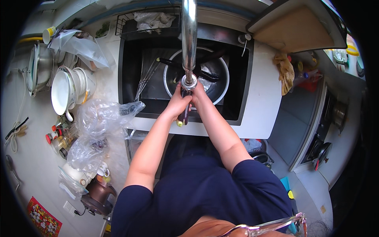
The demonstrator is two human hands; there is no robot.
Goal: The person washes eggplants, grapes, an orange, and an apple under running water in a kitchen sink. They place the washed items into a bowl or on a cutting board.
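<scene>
Clear plastic bags (103, 118) are heaped on the counter left of the sink, and another clear bag (81, 45) is seen at the back left. A red, patterned printed sheet (43, 219) is laid at the lower left, and small red-capped bottles (55, 136) are stood beside the bags.

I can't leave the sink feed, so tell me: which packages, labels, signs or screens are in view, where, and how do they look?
Red printed sheet: lower left of the counter, rectangular, red with pale figures.
Clear plastic bags: left of the sink, crumpled, see-through.
Small bottles: left counter, red caps.
Cup: far left corner, white with a yellow band.
No screens show.
Both hands, left hand and right hand, hold a dark eggplant under the tap.
</scene>
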